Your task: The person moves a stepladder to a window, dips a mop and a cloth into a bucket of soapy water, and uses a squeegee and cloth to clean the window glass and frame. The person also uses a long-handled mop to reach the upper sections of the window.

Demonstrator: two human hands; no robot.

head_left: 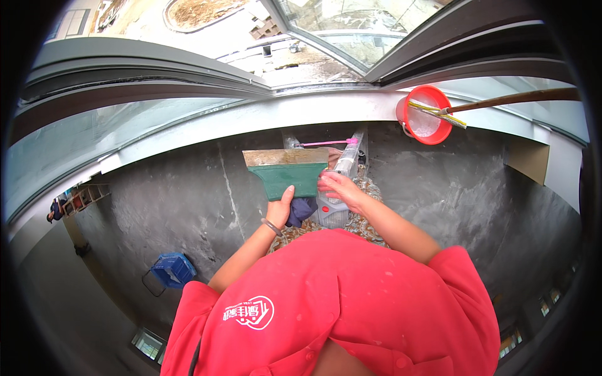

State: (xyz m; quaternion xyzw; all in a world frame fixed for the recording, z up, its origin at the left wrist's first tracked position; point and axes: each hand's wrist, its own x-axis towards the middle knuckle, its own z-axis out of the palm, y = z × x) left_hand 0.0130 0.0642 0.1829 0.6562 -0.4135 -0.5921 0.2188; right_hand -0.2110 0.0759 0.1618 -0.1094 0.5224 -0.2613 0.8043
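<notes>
My left hand (281, 207) grips the lower end of a green scraper (294, 176) with a wide, worn, brownish blade edge facing the window, its thumb on the green body. A dark blue cloth (301, 210) hangs just beside that hand. My right hand (341, 188) is at the scraper's right side, its fingers partly curled; whether it holds something small is not clear. Below the hands stands an aluminium ladder (348, 162) with a pink strap (327, 142) across its rails and a pinkish cloth (334, 157) partly hidden behind the scraper.
A red bucket (439, 133) of soapy water stands by the white sill (329, 108), with a wooden-handled window washer (512, 101) across it. An open window sash (324, 51) is ahead. A blue crate (173, 271) sits on the grey floor. A person (57, 210) is near another ladder (89, 197) far left.
</notes>
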